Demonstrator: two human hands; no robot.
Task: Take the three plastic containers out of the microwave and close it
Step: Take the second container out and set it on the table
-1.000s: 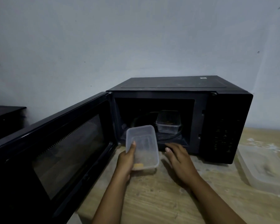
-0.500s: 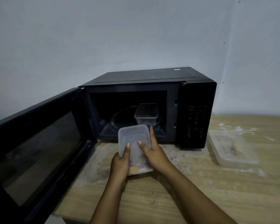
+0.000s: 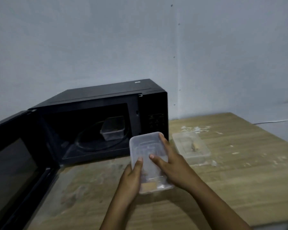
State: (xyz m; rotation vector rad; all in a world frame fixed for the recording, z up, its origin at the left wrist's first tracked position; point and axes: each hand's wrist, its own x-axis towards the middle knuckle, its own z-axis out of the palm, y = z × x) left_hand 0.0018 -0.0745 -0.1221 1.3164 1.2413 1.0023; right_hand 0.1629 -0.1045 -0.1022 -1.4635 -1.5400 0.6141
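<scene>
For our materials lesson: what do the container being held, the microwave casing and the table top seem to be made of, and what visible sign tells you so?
Held container: translucent, frosted plastic; contents show faintly through it.
Microwave casing: black, matte, probably painted metal; flat panels with dull sheen.
Table top: pale wood or wood-look laminate; grain streaks, worn whitish patches.

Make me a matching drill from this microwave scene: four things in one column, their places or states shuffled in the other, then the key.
1. held container
2. dark container
3. lidded container
4. microwave door

A. swung open
B. inside the microwave
C. on the table, right of the microwave
D. between left hand and right hand

Pairs: 1-D, 2-B, 3-C, 4-A
</scene>
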